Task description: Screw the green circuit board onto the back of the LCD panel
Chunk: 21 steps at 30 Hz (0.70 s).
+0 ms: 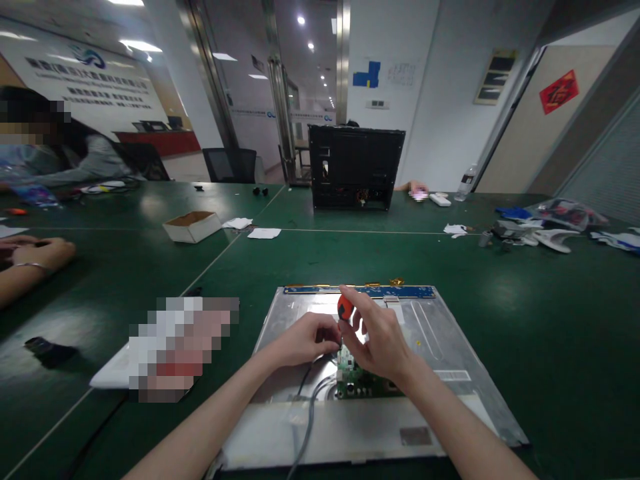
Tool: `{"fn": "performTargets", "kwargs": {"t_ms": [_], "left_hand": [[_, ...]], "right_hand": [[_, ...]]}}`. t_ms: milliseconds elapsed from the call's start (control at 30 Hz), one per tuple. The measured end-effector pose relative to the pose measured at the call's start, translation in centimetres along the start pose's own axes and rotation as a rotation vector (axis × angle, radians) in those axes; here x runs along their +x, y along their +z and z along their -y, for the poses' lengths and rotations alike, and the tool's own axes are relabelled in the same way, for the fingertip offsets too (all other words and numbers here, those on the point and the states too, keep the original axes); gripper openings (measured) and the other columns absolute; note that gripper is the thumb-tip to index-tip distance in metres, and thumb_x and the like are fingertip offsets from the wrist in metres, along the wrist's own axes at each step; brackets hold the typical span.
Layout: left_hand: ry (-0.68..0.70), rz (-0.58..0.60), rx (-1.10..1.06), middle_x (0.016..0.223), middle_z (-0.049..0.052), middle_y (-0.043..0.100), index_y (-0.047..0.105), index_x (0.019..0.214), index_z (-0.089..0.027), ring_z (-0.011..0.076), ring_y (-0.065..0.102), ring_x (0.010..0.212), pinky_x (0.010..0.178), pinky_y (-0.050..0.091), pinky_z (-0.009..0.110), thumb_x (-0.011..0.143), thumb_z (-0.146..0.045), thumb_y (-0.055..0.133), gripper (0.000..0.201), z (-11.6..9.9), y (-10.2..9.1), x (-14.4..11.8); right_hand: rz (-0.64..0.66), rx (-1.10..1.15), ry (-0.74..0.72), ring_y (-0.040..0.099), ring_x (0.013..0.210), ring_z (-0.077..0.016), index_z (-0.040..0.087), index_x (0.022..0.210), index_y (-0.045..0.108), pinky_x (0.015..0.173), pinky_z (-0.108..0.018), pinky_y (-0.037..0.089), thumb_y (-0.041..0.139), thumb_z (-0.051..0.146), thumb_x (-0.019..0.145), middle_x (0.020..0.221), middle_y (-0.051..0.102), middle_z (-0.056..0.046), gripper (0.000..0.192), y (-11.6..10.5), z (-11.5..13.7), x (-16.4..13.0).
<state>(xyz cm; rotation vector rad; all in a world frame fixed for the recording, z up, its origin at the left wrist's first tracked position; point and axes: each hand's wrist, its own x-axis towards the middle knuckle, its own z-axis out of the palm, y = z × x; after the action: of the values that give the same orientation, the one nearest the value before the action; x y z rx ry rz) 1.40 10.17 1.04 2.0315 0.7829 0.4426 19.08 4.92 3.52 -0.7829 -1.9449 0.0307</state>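
My right hand [377, 330] grips a screwdriver [345, 307] by its orange and black handle, held upright over a green circuit board [360, 387]. Close beside it, my left hand [311, 339] has its fingers pinched together near the lower end of the screwdriver; whatever they hold is hidden. The board sits on the metal back of a flat display panel [450, 400], which lies on the table. Along the panel's far edge runs a narrow blue circuit strip [360, 291]. Grey cables [311, 420] run from beside the board over the near edge.
Left of the panel lie a white packet [115, 367] and a small black object [47, 350]. An open box [193, 227] and paper scraps [264, 233] are farther back. A black monitor casing [357, 167] stands opposite. Another person's hands [43, 257] rest at left; clutter [535, 230] lies right.
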Motion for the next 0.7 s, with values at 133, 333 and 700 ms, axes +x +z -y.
{"fn": "performTargets", "kwargs": {"t_ms": [133,333,700], "left_hand": [[0.017,0.009,-0.033,0.063,-0.003,0.056,0.059,0.068,-0.015,0.0112,0.049,0.059,0.058,0.04,0.022,0.072,-0.015,0.06,0.004,0.37,0.06,0.12],[0.007,0.026,-0.033,0.065,-0.003,0.055,0.059,0.069,-0.015,0.0115,0.049,0.061,0.06,0.04,0.022,0.073,-0.017,0.061,0.005,0.84,-0.01,0.17],[0.041,-0.004,0.054,0.069,-0.001,0.059,0.062,0.073,-0.015,0.0133,0.052,0.065,0.062,0.04,0.023,0.073,-0.012,0.062,0.003,0.46,-0.06,0.01]], "right_hand": [[-0.004,-0.005,-0.003,0.054,0.058,-0.0115,0.019,0.14,0.031,0.048,-0.025,0.046,0.047,0.015,0.088,0.094,0.062,-0.006,0.054,0.09,-0.13,-0.14],[-0.003,-0.005,0.014,0.054,0.057,-0.0117,0.02,0.14,0.031,0.048,-0.025,0.045,0.047,0.016,0.089,0.092,0.062,-0.005,0.053,0.25,-0.25,-0.15],[-0.042,-0.042,0.008,0.049,0.053,-0.0105,0.024,0.138,0.031,0.046,-0.024,0.043,0.048,0.019,0.091,0.088,0.061,-0.002,0.05,0.35,-0.28,-0.03]]}}
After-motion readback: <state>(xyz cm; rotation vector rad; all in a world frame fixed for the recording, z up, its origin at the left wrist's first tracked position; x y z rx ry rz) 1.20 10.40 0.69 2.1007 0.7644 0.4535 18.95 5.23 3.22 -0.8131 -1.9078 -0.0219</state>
